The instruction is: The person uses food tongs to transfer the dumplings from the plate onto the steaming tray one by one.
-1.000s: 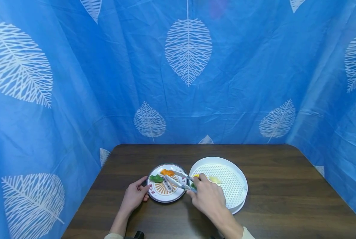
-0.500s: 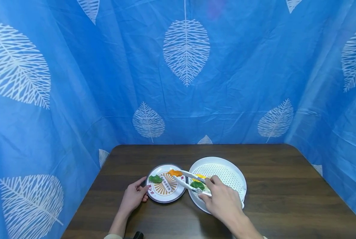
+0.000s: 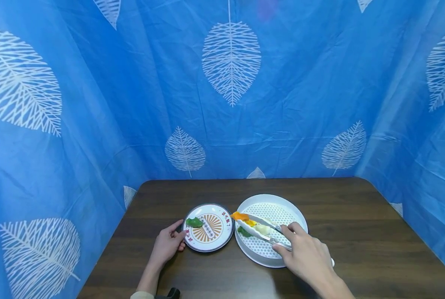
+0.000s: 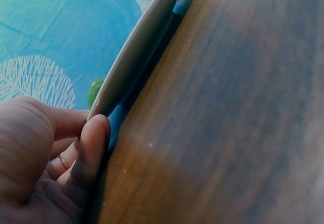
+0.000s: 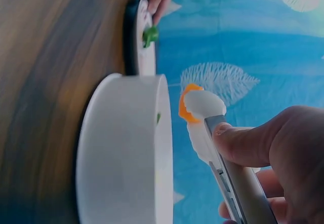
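My left hand [image 3: 166, 247] pinches the left rim of a white patterned plate [image 3: 223, 240] between thumb and fingers, as the left wrist view shows. On the plate lies a lumpy green piece [image 3: 194, 222]. My right hand [image 3: 306, 253] grips tongs [image 5: 238, 183] with white tips. Between those tips is a lumpy orange piece [image 5: 188, 105], held above the left rim of a round white basket [image 3: 257, 258]. A yellow piece [image 3: 251, 223], a pale piece [image 3: 262, 229] and a dark green piece [image 3: 243, 231] lie in the basket, partly behind the tongs.
Plate and basket stand side by side on a dark wooden table [image 3: 342, 216]. A blue curtain with white leaf prints [image 3: 282, 104] hangs behind and at both sides. A small black object [image 3: 173, 293] shows at the bottom edge, near the left forearm.
The tongs have lifted the orange piece off the plate and carried it right to the basket, with my right hand shifting right. My left hand and the plate have stayed in place.
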A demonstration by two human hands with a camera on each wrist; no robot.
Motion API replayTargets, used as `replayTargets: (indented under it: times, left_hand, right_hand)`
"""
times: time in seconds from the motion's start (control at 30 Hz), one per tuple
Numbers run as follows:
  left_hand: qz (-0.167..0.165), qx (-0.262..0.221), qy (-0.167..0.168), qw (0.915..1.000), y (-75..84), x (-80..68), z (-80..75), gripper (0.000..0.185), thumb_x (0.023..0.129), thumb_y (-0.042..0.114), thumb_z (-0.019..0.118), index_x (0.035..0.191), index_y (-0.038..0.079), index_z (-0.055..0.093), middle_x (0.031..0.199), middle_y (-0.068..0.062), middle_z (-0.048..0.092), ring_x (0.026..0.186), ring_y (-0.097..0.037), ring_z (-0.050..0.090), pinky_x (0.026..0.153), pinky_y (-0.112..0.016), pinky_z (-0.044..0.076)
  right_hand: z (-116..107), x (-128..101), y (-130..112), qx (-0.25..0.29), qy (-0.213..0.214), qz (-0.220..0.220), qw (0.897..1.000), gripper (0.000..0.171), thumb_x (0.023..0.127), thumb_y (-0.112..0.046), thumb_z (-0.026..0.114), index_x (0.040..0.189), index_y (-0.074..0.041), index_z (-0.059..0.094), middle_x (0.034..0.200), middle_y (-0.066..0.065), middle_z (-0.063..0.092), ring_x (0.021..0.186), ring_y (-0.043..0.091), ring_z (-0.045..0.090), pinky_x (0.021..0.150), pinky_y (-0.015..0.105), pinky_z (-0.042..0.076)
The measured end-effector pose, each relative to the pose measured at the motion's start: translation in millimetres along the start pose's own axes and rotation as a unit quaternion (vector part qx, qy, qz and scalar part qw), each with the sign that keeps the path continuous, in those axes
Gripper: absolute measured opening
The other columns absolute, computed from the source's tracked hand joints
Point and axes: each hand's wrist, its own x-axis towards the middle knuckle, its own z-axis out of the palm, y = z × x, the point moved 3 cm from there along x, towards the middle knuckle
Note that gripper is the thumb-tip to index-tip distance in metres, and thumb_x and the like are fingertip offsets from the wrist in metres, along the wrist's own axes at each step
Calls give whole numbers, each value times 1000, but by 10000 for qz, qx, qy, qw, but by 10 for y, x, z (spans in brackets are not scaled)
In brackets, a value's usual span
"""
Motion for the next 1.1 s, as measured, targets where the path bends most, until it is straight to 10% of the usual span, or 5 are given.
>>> replayTargets:
  times: [0.6, 1.1]
  left_hand:
    - [133, -185, 28, 9997, 29, -15, 2, 52, 99, 8, 65, 149, 1, 52, 73, -6, 60, 62, -16, 66, 56, -25, 59]
    - [107, -219, 16, 9997, 34, -17, 2, 53, 99, 9, 65, 150, 2, 51, 73, -6, 59, 63, -16, 66, 56, -25, 59]
  right_hand:
    - [-117, -202, 666, -138, -718, 557, 9958, 67, 82, -52, 80, 134, -11, 69, 121, 5, 64, 67, 20, 56, 51, 41, 46]
    - [-138, -163, 659, -132, -989, 197, 9948, 61, 79, -48, 84, 128, -14, 73, 112, 3, 66, 66, 16, 48, 51, 31, 38]
